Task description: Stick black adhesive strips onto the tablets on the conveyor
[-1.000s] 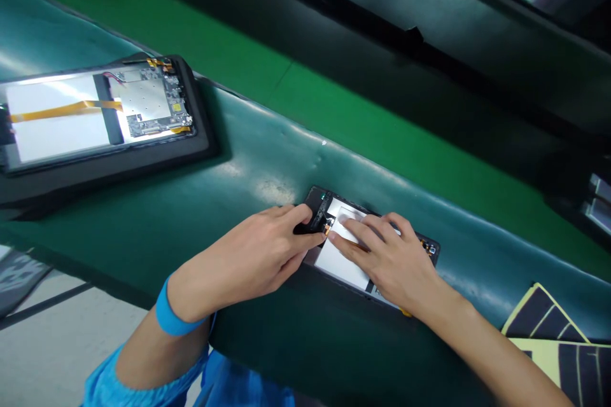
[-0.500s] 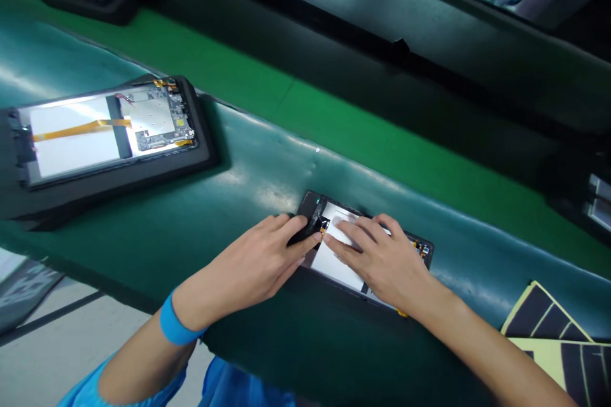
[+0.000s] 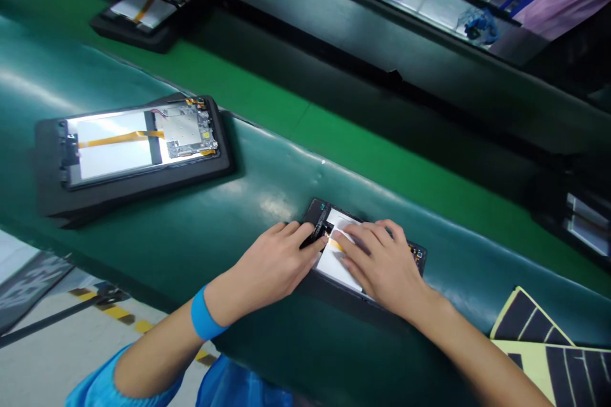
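An opened tablet (image 3: pixel 321 211) lies back-up on the dark green bench, its white inner panel and an orange flex strip showing. My left hand (image 3: pixel 277 261) rests at its left end, thumb and forefinger pinched on a small black part by the flex strip. My right hand (image 3: pixel 382 261) lies over the tablet's middle with fingers stretched flat, pressing on the white panel. Much of the tablet is hidden under both hands.
A second opened tablet (image 3: pixel 138 140) sits in a black tray (image 3: pixel 52 197) at the left. A third tray (image 3: pixel 147 13) stands on the green belt at the far left. Yellow-and-black sheets (image 3: pixel 544 337) lie at the lower right. The bench edge (image 3: pixel 143 286) runs below my arms.
The view has tilted up and leftward, bringing the far tray into sight. Both hands stay on the tablet; my right fingers have slid slightly along the white panel.
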The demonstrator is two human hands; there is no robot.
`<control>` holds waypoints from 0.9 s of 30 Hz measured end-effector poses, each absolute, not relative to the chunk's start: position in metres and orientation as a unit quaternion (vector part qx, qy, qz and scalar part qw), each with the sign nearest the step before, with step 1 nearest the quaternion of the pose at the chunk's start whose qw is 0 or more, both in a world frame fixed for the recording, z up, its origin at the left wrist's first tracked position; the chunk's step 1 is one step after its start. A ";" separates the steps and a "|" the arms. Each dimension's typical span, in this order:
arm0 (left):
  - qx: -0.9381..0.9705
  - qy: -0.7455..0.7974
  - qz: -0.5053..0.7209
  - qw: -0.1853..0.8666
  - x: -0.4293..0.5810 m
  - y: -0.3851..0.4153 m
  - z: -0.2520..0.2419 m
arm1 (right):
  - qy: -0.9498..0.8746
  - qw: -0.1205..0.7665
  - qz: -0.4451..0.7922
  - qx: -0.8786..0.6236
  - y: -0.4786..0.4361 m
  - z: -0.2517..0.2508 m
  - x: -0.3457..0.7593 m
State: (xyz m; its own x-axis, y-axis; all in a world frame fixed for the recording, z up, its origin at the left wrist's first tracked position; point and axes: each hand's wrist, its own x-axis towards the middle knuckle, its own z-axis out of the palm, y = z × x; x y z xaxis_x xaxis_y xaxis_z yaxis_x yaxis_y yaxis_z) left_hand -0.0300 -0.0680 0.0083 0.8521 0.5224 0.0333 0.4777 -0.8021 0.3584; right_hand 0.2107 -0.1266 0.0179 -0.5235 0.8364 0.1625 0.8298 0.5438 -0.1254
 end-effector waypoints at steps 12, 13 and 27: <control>0.381 0.243 0.469 0.759 -0.009 -0.048 0.032 | -0.720 0.372 0.223 -0.542 -0.120 0.036 0.179; 0.381 0.238 0.477 0.755 -0.006 -0.049 0.032 | -0.707 0.388 0.241 -0.541 -0.118 0.036 0.173; 0.497 0.248 0.546 0.627 0.002 -0.048 0.017 | -0.590 0.396 0.393 -0.583 -0.098 0.029 0.132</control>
